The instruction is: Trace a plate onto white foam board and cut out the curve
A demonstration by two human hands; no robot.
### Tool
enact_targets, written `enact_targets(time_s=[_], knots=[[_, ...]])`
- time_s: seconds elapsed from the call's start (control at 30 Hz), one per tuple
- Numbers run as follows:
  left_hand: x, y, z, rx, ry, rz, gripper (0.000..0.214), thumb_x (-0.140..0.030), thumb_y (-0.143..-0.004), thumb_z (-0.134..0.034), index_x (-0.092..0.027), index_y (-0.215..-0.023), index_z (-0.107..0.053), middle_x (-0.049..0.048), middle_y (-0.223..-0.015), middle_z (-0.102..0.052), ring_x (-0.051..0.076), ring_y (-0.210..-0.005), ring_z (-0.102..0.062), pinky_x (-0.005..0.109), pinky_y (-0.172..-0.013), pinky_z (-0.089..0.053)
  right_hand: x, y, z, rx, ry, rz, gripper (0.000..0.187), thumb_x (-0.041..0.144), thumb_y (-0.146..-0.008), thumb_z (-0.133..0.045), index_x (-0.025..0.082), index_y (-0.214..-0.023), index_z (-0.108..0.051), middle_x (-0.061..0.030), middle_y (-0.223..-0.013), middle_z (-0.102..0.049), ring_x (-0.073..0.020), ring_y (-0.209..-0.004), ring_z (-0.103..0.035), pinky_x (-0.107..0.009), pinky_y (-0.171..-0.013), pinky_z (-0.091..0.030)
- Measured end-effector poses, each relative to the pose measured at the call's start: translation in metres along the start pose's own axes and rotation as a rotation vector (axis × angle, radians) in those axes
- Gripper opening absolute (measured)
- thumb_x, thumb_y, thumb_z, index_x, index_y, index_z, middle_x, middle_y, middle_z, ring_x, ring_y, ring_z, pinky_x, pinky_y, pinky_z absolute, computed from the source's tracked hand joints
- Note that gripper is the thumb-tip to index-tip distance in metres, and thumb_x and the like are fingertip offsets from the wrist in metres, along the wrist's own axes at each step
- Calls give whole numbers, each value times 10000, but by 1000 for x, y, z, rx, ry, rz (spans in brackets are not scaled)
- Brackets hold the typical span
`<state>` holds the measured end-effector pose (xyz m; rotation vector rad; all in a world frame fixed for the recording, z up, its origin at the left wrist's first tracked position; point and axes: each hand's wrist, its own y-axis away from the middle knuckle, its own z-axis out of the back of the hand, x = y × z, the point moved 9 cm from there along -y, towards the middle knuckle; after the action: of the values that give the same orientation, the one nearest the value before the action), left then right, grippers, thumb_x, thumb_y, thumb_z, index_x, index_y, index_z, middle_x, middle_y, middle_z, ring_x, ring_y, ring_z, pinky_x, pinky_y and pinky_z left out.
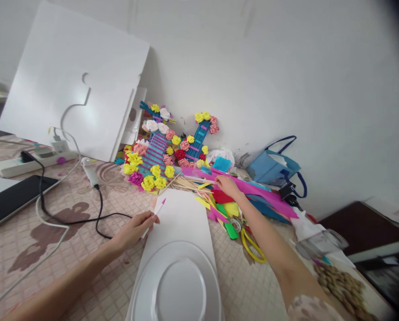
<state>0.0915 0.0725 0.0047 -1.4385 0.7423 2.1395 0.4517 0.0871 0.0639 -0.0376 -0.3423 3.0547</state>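
My left hand [142, 226] grips a slim white pen with a pink tip [163, 201], its tip angled up and away over a white sheet [182, 214]. An upturned white plate [181, 281] lies on the near part of that sheet. Further off, my right hand [226, 185] reaches into the craft pile with its fingers pinched together at the edge of pink paper [266, 192]. A pale thin strip runs leftward from those fingertips; whether they hold it I cannot tell. Wooden sticks [191, 183] lie just left of this hand.
Flower-decorated woven panels [155, 151] lean at the wall. Yellow scissors [252, 247] and a green cutter [231, 228] lie beneath my right forearm. A blue bag [269, 167], a clear container [321, 244] and peanuts [341, 285] are right; a power strip [35, 162], cables and a glue gun [90, 173] left.
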Motion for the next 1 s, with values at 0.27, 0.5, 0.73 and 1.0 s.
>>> enact_targets(time_s=[0.27,0.5,0.73,1.0], knots=[[-1,0,-1,3,-12,-13,485,-616,-748,-436,-177,-858,-611,-35,-621,-447,101,-484,-373,194,-416,-270,-19,34,34,-15,-116,-50,206,141,-870,-476,140,-1023,-614,-98,-1014,-670,-171,-869,-609,-281,-795,-444],[3,-3,-1,6,-10,-14,474,-622,-747,-462,-189,-868,-612,-41,-602,-439,98,-468,-358,186,-404,-254,-38,129,52,182,-57,-178,152,231,-847,-512,167,-760,-619,-38,-728,-661,-150,-652,-560,-236,-606,-359],[3,-3,1,0,-19,-4,491,-646,-731,-475,-199,-880,-613,-46,-590,-424,103,-467,-356,191,-415,-270,-25,225,12,302,-16,-305,182,269,-737,-636,178,-866,-545,-44,-812,-650,-147,-675,-562,-215,-558,-309],[-3,1,1,-9,-31,9,505,-656,-721,-477,-197,-879,-619,-43,-601,-413,99,-479,-345,180,-421,-257,-32,238,22,225,-171,-300,74,277,-845,-492,211,-871,-515,-26,-812,-648,-164,-703,-600,-243,-609,-414]])
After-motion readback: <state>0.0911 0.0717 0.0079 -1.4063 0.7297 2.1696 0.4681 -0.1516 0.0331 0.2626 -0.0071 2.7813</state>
